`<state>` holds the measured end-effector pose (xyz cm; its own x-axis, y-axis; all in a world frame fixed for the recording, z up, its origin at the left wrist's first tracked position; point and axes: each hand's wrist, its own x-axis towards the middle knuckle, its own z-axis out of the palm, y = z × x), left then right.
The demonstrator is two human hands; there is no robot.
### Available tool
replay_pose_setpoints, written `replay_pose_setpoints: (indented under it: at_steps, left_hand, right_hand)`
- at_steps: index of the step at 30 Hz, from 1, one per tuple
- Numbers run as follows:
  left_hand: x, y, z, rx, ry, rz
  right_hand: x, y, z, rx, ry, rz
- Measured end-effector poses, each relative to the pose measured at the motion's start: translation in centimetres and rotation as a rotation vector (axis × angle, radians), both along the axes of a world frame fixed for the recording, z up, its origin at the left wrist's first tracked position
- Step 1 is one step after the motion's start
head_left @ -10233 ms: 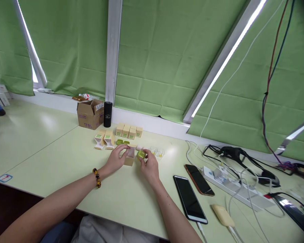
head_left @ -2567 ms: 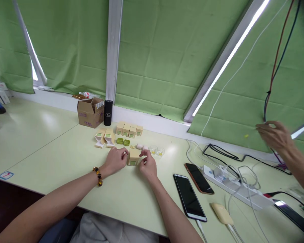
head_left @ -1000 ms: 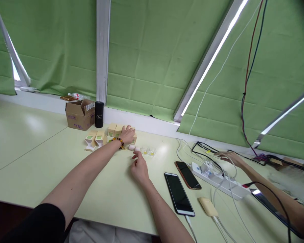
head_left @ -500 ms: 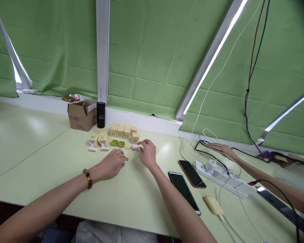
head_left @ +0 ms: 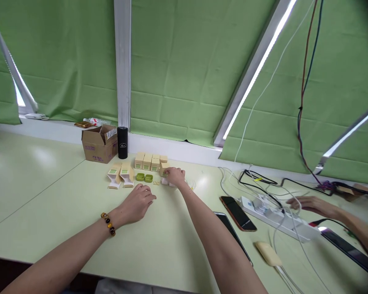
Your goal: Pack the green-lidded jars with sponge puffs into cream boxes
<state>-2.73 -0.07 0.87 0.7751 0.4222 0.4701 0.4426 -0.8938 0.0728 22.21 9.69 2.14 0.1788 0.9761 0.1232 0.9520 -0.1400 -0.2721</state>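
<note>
Forward and inward goes the right hand [head_left: 176, 176]: half a second ago it hovered by the pinkish cylinders, and now I see its fingers drawn together at the right edge of the front carton [head_left: 163, 169]. From my feed I can't tell whether they grip that carton or only touch it. The left hand [head_left: 137, 203] lies as it did then, low over the table [head_left: 159, 245], loosely curled and half open, with nothing visible in its hold.

I count five small closed cartons: four in the back row [head_left: 146, 161], plus that front carton, standing just before the row's right end. At 2.6 seconds ago it stood between both hands, nearer the person. Two open cartons [head_left: 127, 175] stand to the left, and two green trays [head_left: 149, 178] sit side by side between them and the right hand. I make out tiny yellow pieces [head_left: 156, 183], too small to count. Pinkish cylinders [head_left: 164, 181] and clear containers [head_left: 191, 185] are partly covered by the right hand and wrist, so I leave their number open.

One cardboard box [head_left: 99, 146] and one black tumbler [head_left: 122, 143] stand behind. At far right, a co-worker's hand [head_left: 313, 205] has shifted nearer along the power strip [head_left: 279, 220].
</note>
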Motion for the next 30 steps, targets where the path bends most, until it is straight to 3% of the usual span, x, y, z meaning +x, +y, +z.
replay_pose_setpoints:
  at_steps: [10,16,22,27,30]
  left_hand:
    - [0.3,-0.1,-0.1,-0.031,0.003,0.001]
    - [0.4,-0.2,-0.1,-0.030,0.013,0.004]
    - [0.3,0.0,-0.3,-0.031,0.022,0.036]
    - [0.3,0.2,-0.4,-0.028,0.020,0.091]
    - [0.1,0.6,-0.6,-0.034,0.015,0.145]
  right_hand:
    - [-0.6,1.7,-0.3,0.019,-0.023,0.003]
    - [-1.2,0.9,0.3,0.039,-0.012,-0.013]
    - [-3.4,-4.6,-0.1,0.188,-0.041,0.002]
    - [-6.1,-10.6,-2.5,0.102,-0.051,0.149]
    - [-7.0,-12.6,-3.8,0.089,-0.091,0.224]
